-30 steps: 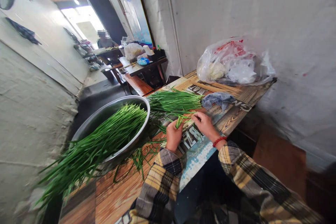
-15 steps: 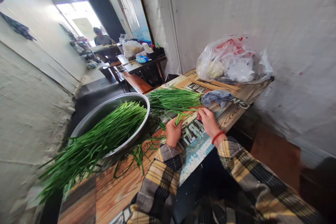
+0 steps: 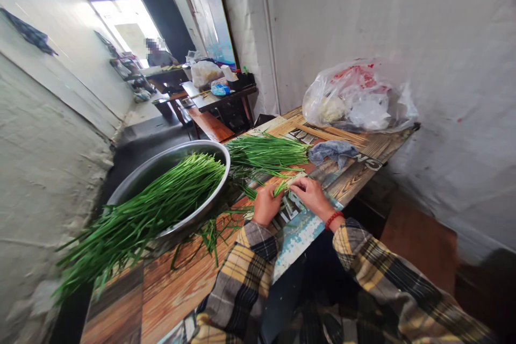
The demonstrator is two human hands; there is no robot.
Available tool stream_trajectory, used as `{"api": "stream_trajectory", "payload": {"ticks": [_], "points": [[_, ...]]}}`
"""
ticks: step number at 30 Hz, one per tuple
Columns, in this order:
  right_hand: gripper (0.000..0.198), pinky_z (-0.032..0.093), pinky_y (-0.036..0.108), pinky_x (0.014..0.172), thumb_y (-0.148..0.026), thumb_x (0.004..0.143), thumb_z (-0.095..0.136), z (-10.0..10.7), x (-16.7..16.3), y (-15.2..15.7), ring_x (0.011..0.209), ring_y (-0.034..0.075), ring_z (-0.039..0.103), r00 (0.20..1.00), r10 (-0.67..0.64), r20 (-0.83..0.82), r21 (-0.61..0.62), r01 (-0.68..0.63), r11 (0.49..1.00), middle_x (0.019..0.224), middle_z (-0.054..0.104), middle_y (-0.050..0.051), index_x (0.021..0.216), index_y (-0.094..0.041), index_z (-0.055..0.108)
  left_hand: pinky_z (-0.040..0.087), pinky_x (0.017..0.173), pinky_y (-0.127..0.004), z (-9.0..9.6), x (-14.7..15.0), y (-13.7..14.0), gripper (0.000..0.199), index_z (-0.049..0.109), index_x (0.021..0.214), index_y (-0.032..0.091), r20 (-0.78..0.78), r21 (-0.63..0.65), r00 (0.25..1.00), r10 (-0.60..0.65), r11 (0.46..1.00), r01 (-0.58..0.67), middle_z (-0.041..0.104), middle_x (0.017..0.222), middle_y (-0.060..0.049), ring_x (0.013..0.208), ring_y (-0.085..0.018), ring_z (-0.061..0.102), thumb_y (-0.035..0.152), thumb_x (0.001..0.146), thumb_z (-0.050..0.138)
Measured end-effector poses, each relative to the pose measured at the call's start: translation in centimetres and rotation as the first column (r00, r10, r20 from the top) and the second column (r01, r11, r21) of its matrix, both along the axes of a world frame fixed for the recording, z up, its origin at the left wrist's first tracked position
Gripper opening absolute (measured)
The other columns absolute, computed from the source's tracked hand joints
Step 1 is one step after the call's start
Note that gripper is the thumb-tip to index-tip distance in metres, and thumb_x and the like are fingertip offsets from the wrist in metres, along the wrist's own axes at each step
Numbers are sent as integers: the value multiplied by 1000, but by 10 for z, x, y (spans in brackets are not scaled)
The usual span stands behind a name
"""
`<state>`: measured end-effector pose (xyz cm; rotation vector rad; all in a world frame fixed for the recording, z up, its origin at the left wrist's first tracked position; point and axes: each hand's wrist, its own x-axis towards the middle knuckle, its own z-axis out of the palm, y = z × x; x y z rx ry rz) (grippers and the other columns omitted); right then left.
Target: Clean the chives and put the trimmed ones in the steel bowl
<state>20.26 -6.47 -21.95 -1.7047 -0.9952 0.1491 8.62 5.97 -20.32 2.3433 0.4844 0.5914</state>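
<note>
My left hand (image 3: pixel 266 205) is closed around a few green chives (image 3: pixel 280 188), their pale stem ends poking out toward the right. At those ends, the fingertips of my right hand (image 3: pixel 310 194) are pinched together; a red beaded bracelet circles that wrist. Just beyond both hands lies a bunch of chives (image 3: pixel 270 151) on the wooden-patterned table (image 3: pixel 181 290). To the left, a big metal basin (image 3: pixel 133 183) holds a thick pile of chives (image 3: pixel 161 199), with leaves hanging over its rim. Loose leaves (image 3: pixel 212 236) are scattered between the basin and my left hand.
A grey cloth (image 3: pixel 332 151) sits beside the bunch's stem ends. Behind it are thin wooden sticks (image 3: pixel 322 133) and a clear plastic bag (image 3: pixel 358 99) against the wall. Farther back, a person (image 3: pixel 160 56) is at another table, past a bench (image 3: pixel 212 124).
My right hand has moved left and slightly down, so its fingertips now meet the stem ends by my left hand. The left hand still grips the chives.
</note>
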Motion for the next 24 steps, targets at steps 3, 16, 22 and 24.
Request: {"api": "stream_trajectory", "payload": {"ticks": [3,16,22,24], "points": [[20,45,27,66,-34,83,56,0,-1,2,69,16,62,999,-28,-21,-28,28,999,74,69,3,79,-19,68,44,73,-26,1,0,0,19,70,87,19,42,-16,998,-52,998,53,69,81,-4,78,-17,61,31,86,55],[31,44,27,57,-48,86,46,-10,16,5,58,15,54,894,-236,-380,114,299,947,68,61,2,83,-19,58,34,61,-23,4,0,3,26,57,64,16,176,-82,974,140,989,-127,50,61,2,63,-12,47,23,87,50],[22,44,36,84,-29,80,57,-7,30,12,86,21,58,962,-185,201,-47,198,979,93,64,8,99,-20,65,36,70,-26,11,-7,3,23,53,61,18,266,89,927,264,951,-296,48,73,-2,78,-16,47,21,84,52],[19,42,36,87,-27,79,61,-7,35,15,90,21,57,941,-134,311,-122,180,976,93,64,7,96,-22,67,37,75,-27,12,-9,2,18,53,64,18,292,107,915,280,941,-322,52,81,-4,84,-17,48,17,82,52]]}}
